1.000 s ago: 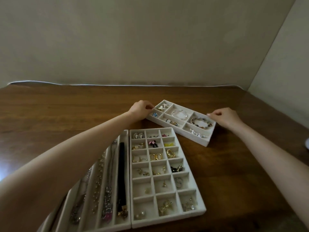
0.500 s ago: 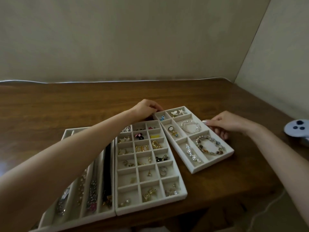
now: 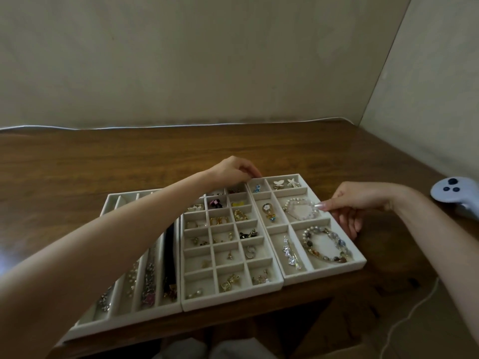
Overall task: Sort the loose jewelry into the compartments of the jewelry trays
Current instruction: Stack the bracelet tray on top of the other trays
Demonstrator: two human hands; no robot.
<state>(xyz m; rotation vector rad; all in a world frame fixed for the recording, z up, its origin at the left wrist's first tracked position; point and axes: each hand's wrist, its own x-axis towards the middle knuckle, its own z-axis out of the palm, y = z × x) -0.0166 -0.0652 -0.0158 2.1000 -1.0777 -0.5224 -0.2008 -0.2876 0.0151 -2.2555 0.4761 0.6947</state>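
Three white jewelry trays lie side by side near the table's front edge. The right tray (image 3: 359,260) holds bracelets, a crystal chain and small charms. My left hand (image 3: 233,172) grips its far-left corner. My right hand (image 3: 360,203) presses its right rim, one fingertip beside the pearl bracelet (image 3: 300,208). A beaded bracelet (image 3: 326,244) fills the near-right compartment. The middle tray (image 3: 233,303) has many small squares with earrings and rings. The left tray (image 3: 108,200) has long slots with necklaces; my left forearm covers part of it.
A white game controller (image 3: 456,195) lies at the table's right edge, with a white cable (image 3: 404,320) hanging below. Walls close in behind and to the right. Bare wooden tabletop (image 3: 129,156) stretches beyond the trays.
Both hands have pulled the small tray toward me and turned it, so it now sits flush against the right side of the middle tray. The view has shifted down and right.
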